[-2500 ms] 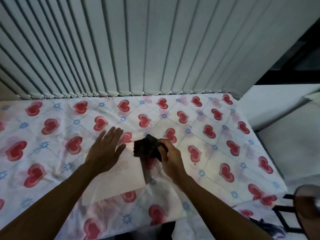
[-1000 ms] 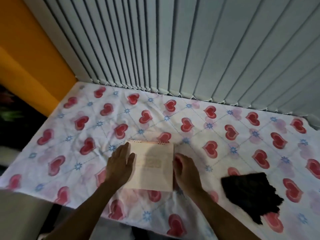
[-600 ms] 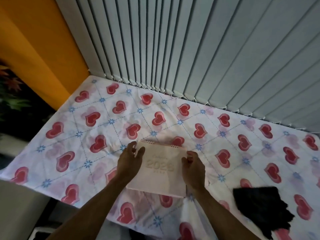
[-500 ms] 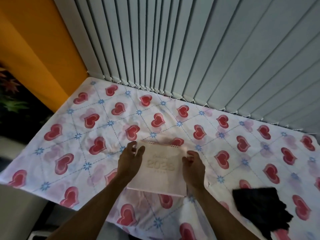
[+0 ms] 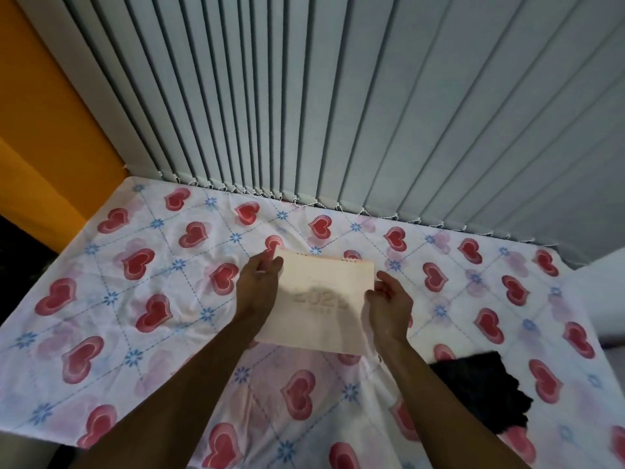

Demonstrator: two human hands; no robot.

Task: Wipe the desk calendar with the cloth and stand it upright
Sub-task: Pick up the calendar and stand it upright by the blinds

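A: grip status?
B: L hand [image 5: 257, 288] clamps the left edge of the desk calendar [image 5: 319, 304], fingers curled round near the top corner. R hand [image 5: 389, 304] pinches the right edge, thumb on the front face.
A: calendar pos?
B: Between both hands, mid table, cover toward cam, "202x" embossed, last digit unreadable. Spiral binding along the far edge. Tilted, but can't tell if the near edge sits on the tablecloth [image 5: 135, 299] or is lifted.
A: cloth?
B: Dark cloth [image 5: 480, 390] lies crumpled on the tablecloth, right of R forearm, apart from the calendar, no hand on it.
A: surroundings?
B: Heart-print tablecloth, wrinkled. Grey vertical blinds [image 5: 338, 113] behind the table, orange wall [image 5: 44, 130] far left.
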